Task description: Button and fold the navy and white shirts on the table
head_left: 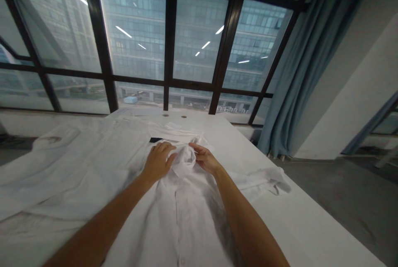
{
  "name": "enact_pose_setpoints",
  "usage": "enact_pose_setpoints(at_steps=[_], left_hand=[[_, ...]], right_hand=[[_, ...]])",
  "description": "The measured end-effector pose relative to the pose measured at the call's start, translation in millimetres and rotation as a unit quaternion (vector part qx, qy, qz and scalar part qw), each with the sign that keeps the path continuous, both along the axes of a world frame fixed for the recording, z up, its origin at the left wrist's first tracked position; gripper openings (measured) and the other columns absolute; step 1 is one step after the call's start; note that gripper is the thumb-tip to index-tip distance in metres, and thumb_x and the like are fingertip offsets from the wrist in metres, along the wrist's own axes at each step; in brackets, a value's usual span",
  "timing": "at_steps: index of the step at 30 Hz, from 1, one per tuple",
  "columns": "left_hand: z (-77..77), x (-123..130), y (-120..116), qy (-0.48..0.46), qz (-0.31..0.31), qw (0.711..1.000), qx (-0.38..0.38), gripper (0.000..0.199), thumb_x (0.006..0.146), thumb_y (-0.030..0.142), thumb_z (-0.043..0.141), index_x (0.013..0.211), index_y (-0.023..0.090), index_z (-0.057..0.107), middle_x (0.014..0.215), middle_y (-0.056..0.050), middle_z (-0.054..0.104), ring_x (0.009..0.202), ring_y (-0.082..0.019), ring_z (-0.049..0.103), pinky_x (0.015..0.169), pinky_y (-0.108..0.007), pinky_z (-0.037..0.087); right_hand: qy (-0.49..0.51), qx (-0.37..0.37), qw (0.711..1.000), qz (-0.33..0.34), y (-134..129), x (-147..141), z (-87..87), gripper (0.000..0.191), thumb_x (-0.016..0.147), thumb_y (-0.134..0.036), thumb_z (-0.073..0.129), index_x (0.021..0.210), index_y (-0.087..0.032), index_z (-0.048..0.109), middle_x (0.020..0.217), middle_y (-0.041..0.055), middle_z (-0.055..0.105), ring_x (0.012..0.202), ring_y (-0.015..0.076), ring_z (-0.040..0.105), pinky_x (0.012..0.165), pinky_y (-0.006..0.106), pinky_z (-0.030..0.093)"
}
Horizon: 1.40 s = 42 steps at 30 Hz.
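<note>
Both hands: left hand [158, 161] and right hand [205, 158], right at the collar [185, 157] of a white shirt [194, 213].
Right: pinching the bunched collar, it seems; thumb poorly seen.
Left: fingers curved, thumb apart; can't tell whether it grips.
Shirt: front up on the white table [311, 225], sleeve [264, 180] out right.
Close by: more white cloth [99, 151] leftward, dark strip [154, 139] just past my left fingers.

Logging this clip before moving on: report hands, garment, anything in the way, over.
Left hand and right hand at collar of white shirt, grip unclear. Shirt lies button-front up. Dark strip just beyond left hand; more white cloth at left.
</note>
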<state>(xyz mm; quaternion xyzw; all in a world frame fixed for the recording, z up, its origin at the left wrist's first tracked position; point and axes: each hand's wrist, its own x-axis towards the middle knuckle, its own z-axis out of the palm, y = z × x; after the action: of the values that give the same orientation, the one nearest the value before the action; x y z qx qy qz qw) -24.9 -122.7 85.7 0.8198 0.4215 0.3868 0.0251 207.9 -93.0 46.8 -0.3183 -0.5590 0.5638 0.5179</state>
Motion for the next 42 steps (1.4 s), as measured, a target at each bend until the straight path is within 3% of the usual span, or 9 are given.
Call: enact_pose_setpoints(at_steps=[3,11,18,22,25,28,33,38,42], left_hand=[[-2.1,23,-19,0.043,-0.082,0.994,-0.061,0.023,0.090,0.038,0.052,0.090,0.022,0.068,0.091,-0.006,0.068,0.090,-0.023,0.057,0.084,-0.035,0.037],[-10.7,16,-16,0.122,-0.042,0.986,-0.106,0.006,0.080,0.024,0.063,0.082,0.019,0.064,0.085,-0.007,0.064,0.085,-0.024,0.056,0.073,-0.032,0.036],[-14.0,7,-11,0.117,-0.100,0.974,-0.164,0.016,0.082,0.032,0.063,0.092,0.020,0.064,0.082,-0.004,0.067,0.076,-0.021,0.060,0.073,-0.030,0.039],[-5.1,-16,12,0.142,-0.166,0.967,-0.127,0.033,0.082,0.044,0.063,0.109,0.026,0.065,0.113,-0.007,0.065,0.110,-0.025,0.055,0.100,-0.038,0.032],[-2.8,-31,38,0.211,-0.166,0.952,-0.144,0.035,0.081,0.047,0.065,0.112,0.030,0.066,0.146,-0.007,0.043,0.135,-0.032,0.032,0.110,-0.050,0.020],[-7.2,-37,64,0.270,-0.179,0.927,-0.190,0.036,0.076,0.048,0.070,0.106,0.029,0.068,0.154,-0.006,0.030,0.141,-0.035,0.022,0.112,-0.052,0.015],[-8.7,-45,91,0.254,-0.264,0.888,-0.279,0.040,0.077,0.055,0.066,0.105,0.026,0.065,0.153,-0.007,0.034,0.137,-0.025,0.034,0.109,-0.037,0.029],[5.8,-55,106,0.194,-0.314,0.864,-0.343,0.044,0.074,0.060,0.065,0.095,0.022,0.066,0.137,-0.006,0.055,0.124,-0.023,0.049,0.097,-0.029,0.039],[20.7,-39,117,0.166,-0.248,0.897,-0.325,0.044,0.076,0.059,0.061,0.085,0.017,0.064,0.082,-0.003,0.068,0.076,-0.017,0.061,0.068,-0.024,0.045]], right_hand=[[0.030,-0.012,0.999,0.006,-1,-3,0.2,0.055,0.057,-0.017,0.073,0.112,-0.025,0.068,0.088,-0.0005,0.067,0.069,0.0106,0.055,0.066,0.024,0.042],[-0.162,0.123,0.978,-0.041,5,10,-7.6,0.030,0.067,-0.019,0.064,0.095,-0.020,0.073,0.082,0.0014,0.062,0.073,0.0128,0.052,0.066,0.025,0.042],[-0.406,0.313,0.852,-0.106,-7,12,14.0,0.027,0.069,0.000,0.053,0.078,-0.017,0.070,0.094,0.0064,0.055,0.087,0.0161,0.056,0.083,0.031,0.045],[-0.414,0.356,0.828,-0.129,-7,16,32.1,0.032,0.066,0.007,0.047,0.074,-0.017,0.066,0.102,0.0071,0.056,0.094,0.0163,0.057,0.085,0.030,0.046],[-0.454,0.353,0.808,-0.126,2,19,45.3,0.032,0.060,0.010,0.043,0.066,-0.015,0.062,0.100,0.0073,0.059,0.093,0.0158,0.059,0.081,0.027,0.046],[-0.583,0.320,0.738,-0.111,8,23,57.8,0.027,0.061,0.006,0.048,0.069,-0.015,0.063,0.105,0.0078,0.060,0.087,0.0158,0.060,0.076,0.025,0.045],[-0.724,0.308,0.615,-0.053,1,29,60.5,0.014,0.073,-0.027,0.066,0.084,-0.018,0.068,0.115,0.0092,0.058,0.094,0.0225,0.059,0.078,0.030,0.044],[-0.732,0.285,0.618,-0.003,0,29,53.0,0.028,0.081,-0.045,0.064,0.086,-0.018,0.068,0.110,0.0094,0.061,0.093,0.0224,0.060,0.076,0.030,0.043],[-0.750,0.248,0.612,-0.016,21,18,63.7,0.017,0.083,-0.031,0.065,0.092,-0.017,0.066,0.103,0.0093,0.063,0.089,0.0203,0.061,0.073,0.026,0.043]])
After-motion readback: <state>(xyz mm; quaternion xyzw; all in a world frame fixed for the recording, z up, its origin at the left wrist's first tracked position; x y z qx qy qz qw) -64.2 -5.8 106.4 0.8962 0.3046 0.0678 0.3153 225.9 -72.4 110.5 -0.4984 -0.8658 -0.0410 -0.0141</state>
